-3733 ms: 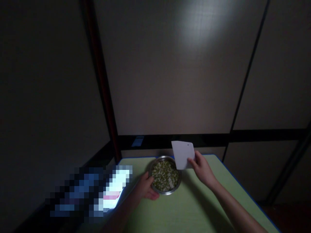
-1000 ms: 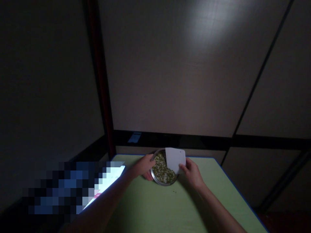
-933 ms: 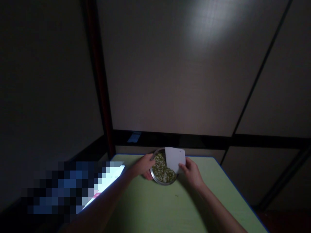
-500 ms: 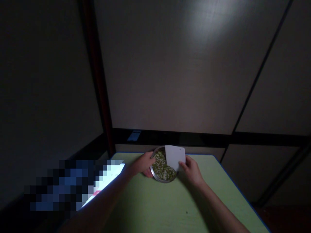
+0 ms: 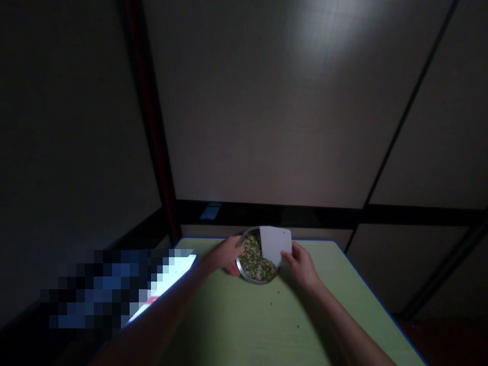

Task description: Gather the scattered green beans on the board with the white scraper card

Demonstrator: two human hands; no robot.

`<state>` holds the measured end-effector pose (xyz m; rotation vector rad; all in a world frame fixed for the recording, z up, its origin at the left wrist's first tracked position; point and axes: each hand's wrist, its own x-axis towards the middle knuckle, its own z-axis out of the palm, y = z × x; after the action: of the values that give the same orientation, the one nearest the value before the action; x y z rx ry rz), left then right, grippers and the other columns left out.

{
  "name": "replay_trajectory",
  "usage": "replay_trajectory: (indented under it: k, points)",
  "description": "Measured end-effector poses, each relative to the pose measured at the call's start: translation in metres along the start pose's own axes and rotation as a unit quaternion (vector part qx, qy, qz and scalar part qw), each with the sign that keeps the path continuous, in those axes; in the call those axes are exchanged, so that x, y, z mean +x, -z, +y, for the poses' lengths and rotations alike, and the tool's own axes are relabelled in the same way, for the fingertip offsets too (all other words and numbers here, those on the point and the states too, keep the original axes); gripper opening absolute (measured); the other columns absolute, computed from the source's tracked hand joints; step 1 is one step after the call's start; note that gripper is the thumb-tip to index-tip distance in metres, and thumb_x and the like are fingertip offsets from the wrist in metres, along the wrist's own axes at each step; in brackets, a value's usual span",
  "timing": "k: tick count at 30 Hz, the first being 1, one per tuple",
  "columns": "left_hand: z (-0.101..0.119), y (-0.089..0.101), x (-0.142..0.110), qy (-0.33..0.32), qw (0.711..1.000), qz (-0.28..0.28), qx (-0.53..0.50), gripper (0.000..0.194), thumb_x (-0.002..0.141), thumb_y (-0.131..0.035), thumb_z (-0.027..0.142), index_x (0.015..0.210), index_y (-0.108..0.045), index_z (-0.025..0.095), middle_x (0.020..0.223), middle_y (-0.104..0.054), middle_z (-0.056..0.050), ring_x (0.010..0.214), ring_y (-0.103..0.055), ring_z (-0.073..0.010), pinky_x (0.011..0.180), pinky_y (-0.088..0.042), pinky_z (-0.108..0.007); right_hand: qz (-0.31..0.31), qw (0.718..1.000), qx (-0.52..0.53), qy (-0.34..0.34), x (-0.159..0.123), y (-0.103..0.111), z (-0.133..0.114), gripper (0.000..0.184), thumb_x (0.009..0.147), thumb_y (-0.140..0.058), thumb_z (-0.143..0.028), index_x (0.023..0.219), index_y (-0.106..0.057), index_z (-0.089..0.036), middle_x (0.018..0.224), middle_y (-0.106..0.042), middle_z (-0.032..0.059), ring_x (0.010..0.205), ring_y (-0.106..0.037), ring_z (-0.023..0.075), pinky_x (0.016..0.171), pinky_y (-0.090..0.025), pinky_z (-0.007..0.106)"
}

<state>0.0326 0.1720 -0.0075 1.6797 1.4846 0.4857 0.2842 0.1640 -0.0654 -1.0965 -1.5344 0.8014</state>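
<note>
My left hand (image 5: 229, 252) grips the left side of a round metal bowl (image 5: 240, 269), thumb over the rim. The bowl tilts toward me above the far part of the table. Inside lies a layer of small green and whitish grains (image 5: 256, 260), too small to name surely. My right hand (image 5: 304, 268) pinches a flat white scraper (image 5: 273, 244) by its lower right corner, thumb on the near face. This scraper covers the bowl's upper right part; whether it touches the grains I cannot tell.
The pale green table (image 5: 236, 330) has a blue edge and stands close to a panelled wall (image 5: 267, 127). A few dark specks (image 5: 271, 303) lie on its top. At the left glows a bright screen (image 5: 168, 284), partly pixelated. A small pale-blue card (image 5: 211, 211) sits on the dark ledge behind.
More dark specks show on the tabletop below the bowl; earlier I see one. Both hands keep their holds, and bowl and scraper stay almost in place.
</note>
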Motion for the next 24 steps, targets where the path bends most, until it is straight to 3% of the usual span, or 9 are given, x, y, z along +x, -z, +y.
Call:
replay_trajectory:
  k: [10, 24]
  points:
    - [-0.0009, 0.0009, 0.0019, 0.000, 1.000, -0.007, -0.007, 0.035, 0.087, -0.038, 0.025, 0.120, -0.043, 0.015, 0.069, -0.065, -0.005, 0.052, -0.068, -0.0193, 0.041, -0.052, -0.023, 0.005, 1.000, -0.009, 0.000, -0.0005, 0.0002, 0.0026, 0.029, 0.075, -0.059, -0.033, 0.096, -0.064, -0.013, 0.095, -0.070, 0.0093, 0.084, -0.062, 0.0229, 0.077, -0.048, 0.034]
    - [-0.0017, 0.0010, 0.0001, -0.004, 1.000, 0.001, -0.010, 0.036, 0.086, -0.043, 0.032, 0.118, -0.048, 0.017, 0.067, -0.068, -0.004, 0.053, -0.068, -0.0195, 0.041, -0.052, -0.023, 0.005, 1.000, 0.007, -0.003, -0.0034, 0.0006, -0.0032, 0.028, 0.075, -0.060, -0.035, 0.093, -0.063, -0.014, 0.088, -0.070, 0.0076, 0.083, -0.061, 0.0223, 0.075, -0.048, 0.032]
